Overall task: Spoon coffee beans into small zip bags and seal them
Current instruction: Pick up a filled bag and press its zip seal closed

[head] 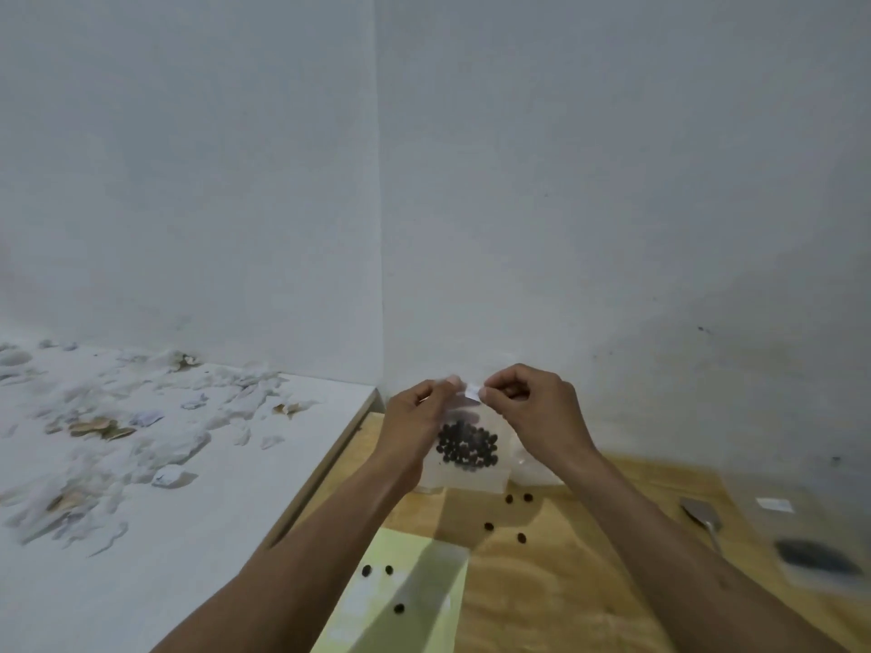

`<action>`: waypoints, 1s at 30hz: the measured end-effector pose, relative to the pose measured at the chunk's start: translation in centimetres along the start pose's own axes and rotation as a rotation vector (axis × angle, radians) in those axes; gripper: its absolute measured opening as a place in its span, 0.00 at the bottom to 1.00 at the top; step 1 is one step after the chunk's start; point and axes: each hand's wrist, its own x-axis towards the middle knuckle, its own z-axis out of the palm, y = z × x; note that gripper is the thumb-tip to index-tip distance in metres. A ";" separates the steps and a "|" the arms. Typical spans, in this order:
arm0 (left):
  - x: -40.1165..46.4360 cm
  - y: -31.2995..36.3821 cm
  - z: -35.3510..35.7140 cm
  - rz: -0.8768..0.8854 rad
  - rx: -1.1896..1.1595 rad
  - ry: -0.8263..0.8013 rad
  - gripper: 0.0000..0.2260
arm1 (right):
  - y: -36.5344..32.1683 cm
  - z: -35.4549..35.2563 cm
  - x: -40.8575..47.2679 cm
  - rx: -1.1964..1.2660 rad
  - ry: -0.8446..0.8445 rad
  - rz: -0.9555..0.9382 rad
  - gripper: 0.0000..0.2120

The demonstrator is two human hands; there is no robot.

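— Zip bag (464,445), coffee beans (466,446) pooled at its bottom, is held upright above the wooden table (565,582). Why?
— So nothing spills while the left hand (417,414) and right hand (532,405) pinch its top strip, apparently sealing it. Stray beans (518,498) and a spoon (702,516) lie nearby.

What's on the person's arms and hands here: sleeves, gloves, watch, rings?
Nothing worn that shows. Both forearms are bare up to the frame edge, no sleeve cuffs in view. Left hand and right hand are bare: no gloves, watch, bands or visible rings. Nails look short; finer detail is blurred.
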 end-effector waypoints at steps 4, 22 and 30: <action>-0.1 -0.1 1.8 0.021 0.033 -0.032 0.13 | 0.9 -1.1 -0.1 -0.063 0.045 -0.018 0.03; 1.5 -1.8 3.5 -0.017 0.087 -0.071 0.08 | 3.4 -2.8 -0.4 0.357 0.014 0.370 0.11; 1.7 -2.7 5.1 -0.066 0.105 0.019 0.09 | 4.5 -3.4 -1.0 0.114 -0.033 0.285 0.14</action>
